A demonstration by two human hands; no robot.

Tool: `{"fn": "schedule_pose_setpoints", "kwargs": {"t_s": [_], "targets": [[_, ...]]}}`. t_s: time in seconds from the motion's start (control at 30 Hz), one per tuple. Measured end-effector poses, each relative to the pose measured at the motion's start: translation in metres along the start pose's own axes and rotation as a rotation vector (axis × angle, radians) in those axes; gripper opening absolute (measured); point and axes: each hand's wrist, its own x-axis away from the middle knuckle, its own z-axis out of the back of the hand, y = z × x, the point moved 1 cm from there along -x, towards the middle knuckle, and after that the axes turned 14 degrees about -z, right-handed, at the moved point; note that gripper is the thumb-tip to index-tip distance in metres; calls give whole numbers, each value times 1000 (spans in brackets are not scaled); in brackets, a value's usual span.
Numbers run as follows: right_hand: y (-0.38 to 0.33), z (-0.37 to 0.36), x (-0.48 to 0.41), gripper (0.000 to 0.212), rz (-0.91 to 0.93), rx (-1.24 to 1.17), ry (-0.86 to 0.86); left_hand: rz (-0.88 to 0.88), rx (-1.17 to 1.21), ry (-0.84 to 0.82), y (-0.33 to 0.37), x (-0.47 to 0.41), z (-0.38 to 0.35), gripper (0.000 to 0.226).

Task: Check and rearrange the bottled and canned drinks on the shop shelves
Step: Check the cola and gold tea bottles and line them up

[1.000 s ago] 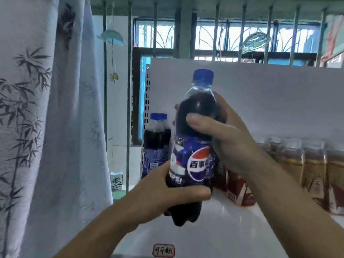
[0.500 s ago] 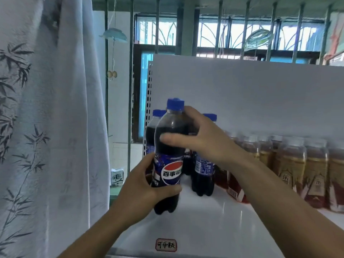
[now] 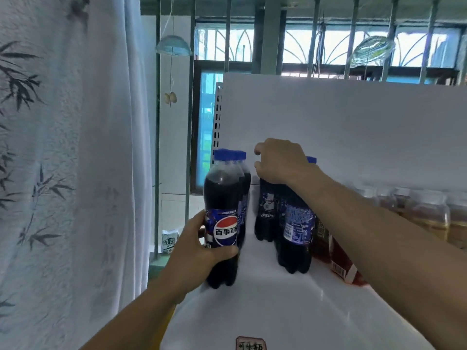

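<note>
We seat cola (image 3: 222,198) on shelf (image 3: 278,314), centre-left, left hand (image 3: 197,251) wrapped round it; right hand (image 3: 280,162) curled over second cola (image 3: 265,215) top. Next: turn its label forward

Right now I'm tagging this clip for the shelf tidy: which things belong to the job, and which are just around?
Job: front cola bottle in the left hand; cola bottle behind it; right cola bottles under the right hand; tea bottles; shelf.
Just around: curtain; hanging ornament; small carton; window bars.
</note>
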Motion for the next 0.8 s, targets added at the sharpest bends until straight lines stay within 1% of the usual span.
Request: {"fn": "schedule_pose_setpoints", "kwargs": {"t_s": [0.13,0.2,0.27,0.4,0.5,0.6,0.67,0.73,0.8], "targets": [[-6,-4,-21,22,-9,190,-65,-7,-13,-25,-12,0,-1,75],[-8,-8,-31,15,-37,239,-110,0,-2,-23,-16,2,-4,80],[-10,-12,-40,9,-70,267,-145,-20,10,-17,-21,5,-6,79],[-12,-19,-52,9,-109,297,-241,-61,-24,-22,-26,4,-9,81],[-14,-19,-52,7,-134,269,-268,-53,-13,-40,-27,4,-8,78],[-13,-19,-52,6,-147,215,-192,-62,-20,-48,-30,6,-7,77],[-11,-19,-54,14,-178,150,-184,-85,-27,-44,-33,6,-7,79],[-12,-16,-54,24,-197,69,-225,-100,-22,-44,-33,6,-7,79],[-13,-12,-49,24,-178,37,-229,-107,-20,-52,-31,6,-7,78]]}}
